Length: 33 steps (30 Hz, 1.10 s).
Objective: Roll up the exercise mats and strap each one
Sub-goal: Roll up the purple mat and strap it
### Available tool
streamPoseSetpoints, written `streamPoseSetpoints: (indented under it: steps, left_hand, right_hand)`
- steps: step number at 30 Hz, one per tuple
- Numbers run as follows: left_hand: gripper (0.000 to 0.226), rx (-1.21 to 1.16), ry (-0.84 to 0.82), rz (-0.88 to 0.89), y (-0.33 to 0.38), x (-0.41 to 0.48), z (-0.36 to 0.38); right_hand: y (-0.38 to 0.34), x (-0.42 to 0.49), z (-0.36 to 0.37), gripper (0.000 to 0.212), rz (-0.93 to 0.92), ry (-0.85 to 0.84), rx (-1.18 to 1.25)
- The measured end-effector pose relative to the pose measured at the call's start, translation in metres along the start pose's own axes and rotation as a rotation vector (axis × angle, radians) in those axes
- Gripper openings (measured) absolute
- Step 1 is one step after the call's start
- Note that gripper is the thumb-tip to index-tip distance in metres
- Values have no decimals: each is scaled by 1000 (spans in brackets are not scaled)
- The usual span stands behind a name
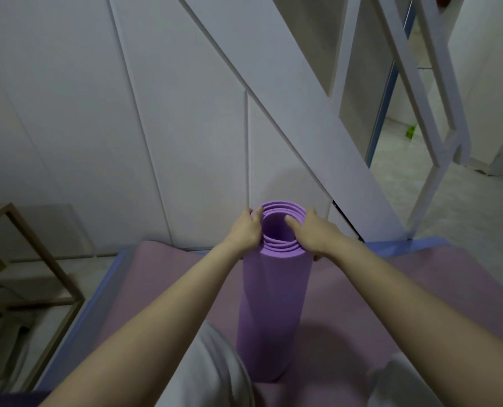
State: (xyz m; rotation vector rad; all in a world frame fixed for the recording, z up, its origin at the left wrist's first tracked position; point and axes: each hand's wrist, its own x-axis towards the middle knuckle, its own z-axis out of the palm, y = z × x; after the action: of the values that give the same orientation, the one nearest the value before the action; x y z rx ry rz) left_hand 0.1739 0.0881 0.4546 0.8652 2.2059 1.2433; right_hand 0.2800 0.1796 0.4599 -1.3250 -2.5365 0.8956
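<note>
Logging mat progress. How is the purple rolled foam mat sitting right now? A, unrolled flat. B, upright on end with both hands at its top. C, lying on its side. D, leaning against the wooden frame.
B: the purple rolled foam mat stands on end on the flat pink mat, left hand and right hand gripping its top rim.

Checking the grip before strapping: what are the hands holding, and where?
The rolled purple mat, stood upright, by its top end: left hand grips the left rim, right hand the right rim.
</note>
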Motion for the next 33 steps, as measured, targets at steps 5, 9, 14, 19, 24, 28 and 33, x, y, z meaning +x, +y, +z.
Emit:
streamPoseSetpoints:
  steps: [5, 9, 14, 19, 24, 28, 33]
  left_hand:
    - [44, 55, -89, 20, 3, 1, 6]
    - [21, 163, -174, -6, 11, 3, 6]
    - [12, 153, -276, -69, 22, -4, -3]
    - [53, -133, -395, -172, 9, -7, -16]
    - [37, -96, -328, -145, -3, -10, -22]
    - [45, -230, -380, -162, -16, -13, -36]
    - [40, -126, -347, -92, -23, -19, -34]
  right_hand:
    - [13, -1, -8, 47, 8, 0, 5]
    - [23, -6, -14, 41, -32, -27, 13]
    - [32, -9, -19, 27, -177, -62, 16]
    - [37, -6, -20, 29, -212, 4, -31]
    - [27, -3, -12, 35, -211, 21, -46]
    - [21, 0, -10, 30, -204, 32, -99]
    - [16, -3, -5, 30, -203, 50, -159]
